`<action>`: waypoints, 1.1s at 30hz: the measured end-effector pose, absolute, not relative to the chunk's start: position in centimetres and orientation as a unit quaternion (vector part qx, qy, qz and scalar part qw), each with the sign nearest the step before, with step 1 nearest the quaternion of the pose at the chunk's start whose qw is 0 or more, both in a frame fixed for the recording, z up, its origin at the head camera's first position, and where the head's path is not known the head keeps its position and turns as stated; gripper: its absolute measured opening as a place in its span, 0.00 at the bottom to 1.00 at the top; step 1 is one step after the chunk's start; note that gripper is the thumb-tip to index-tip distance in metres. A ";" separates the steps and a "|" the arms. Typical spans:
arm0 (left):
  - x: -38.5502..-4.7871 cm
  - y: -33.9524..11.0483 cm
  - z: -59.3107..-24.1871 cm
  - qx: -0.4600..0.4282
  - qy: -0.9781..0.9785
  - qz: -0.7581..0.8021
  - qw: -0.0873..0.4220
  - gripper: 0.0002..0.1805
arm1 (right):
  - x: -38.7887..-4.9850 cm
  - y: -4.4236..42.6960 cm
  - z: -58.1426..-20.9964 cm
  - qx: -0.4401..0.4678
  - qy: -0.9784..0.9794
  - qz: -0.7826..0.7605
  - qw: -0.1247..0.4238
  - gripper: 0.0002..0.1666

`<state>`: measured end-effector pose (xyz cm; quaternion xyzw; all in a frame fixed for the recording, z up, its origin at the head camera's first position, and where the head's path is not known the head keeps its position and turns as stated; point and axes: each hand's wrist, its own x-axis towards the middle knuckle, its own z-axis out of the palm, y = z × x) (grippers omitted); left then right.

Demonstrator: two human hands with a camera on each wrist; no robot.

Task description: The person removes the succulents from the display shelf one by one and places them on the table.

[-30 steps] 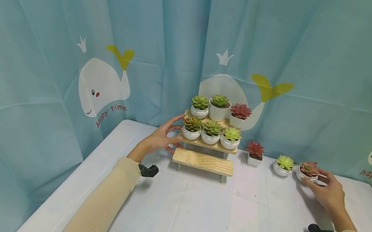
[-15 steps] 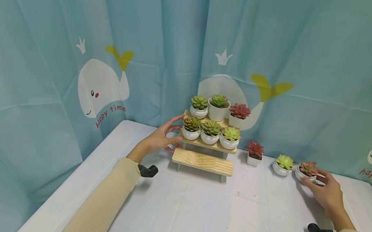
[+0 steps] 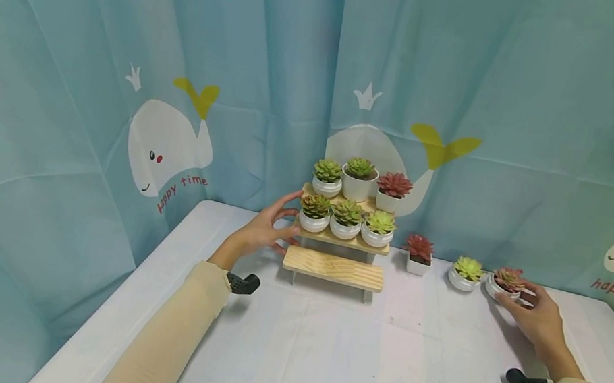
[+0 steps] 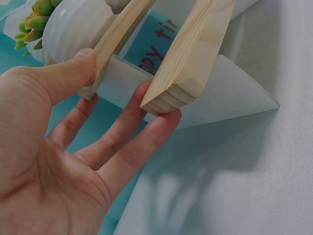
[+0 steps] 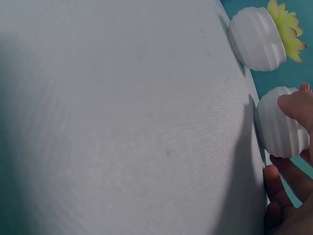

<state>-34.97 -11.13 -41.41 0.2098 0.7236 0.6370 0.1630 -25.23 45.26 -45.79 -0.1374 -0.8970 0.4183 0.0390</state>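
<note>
A three-tier wooden plant stand point(image 3: 334, 269) holds potted succulents on its two upper boards; the lowest board is bare. At the stand's left end, my left hand point(image 3: 264, 230) grips it. In the left wrist view, the thumb lies on one board's end point(image 4: 100, 63) and two fingertips touch the lower board's end point(image 4: 171, 95). Far to the right, my right hand point(image 3: 542, 320) pinches a round white pot with a reddish succulent point(image 3: 508, 280), thumb in front. The right wrist view has this pot point(image 5: 281, 122) tipped sideways by the camera's angle; its plant is mostly hidden.
Between the stand and my right hand stand a red succulent in a square pot point(image 3: 419, 253) and a yellow-green succulent in a round pot point(image 3: 466, 273). A blue whale-print curtain point(image 3: 278, 77) hangs behind the white-covered table point(image 3: 336, 375).
</note>
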 end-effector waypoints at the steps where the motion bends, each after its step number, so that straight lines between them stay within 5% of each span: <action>1: -35.0 -11.1 -41.4 0.209 0.723 0.638 0.163 0.44 | -25.2 45.3 -45.8 -0.137 -0.897 0.418 0.039 0.59; 16: -34.8 -11.2 -41.3 0.213 0.723 0.638 0.159 0.44 | -25.1 45.3 -45.3 -0.127 -0.904 0.407 0.034 0.59; 33: -35.0 -11.2 -41.3 0.206 0.729 0.633 0.161 0.45 | -24.2 46.8 -41.8 -0.043 -0.938 0.339 -0.054 0.66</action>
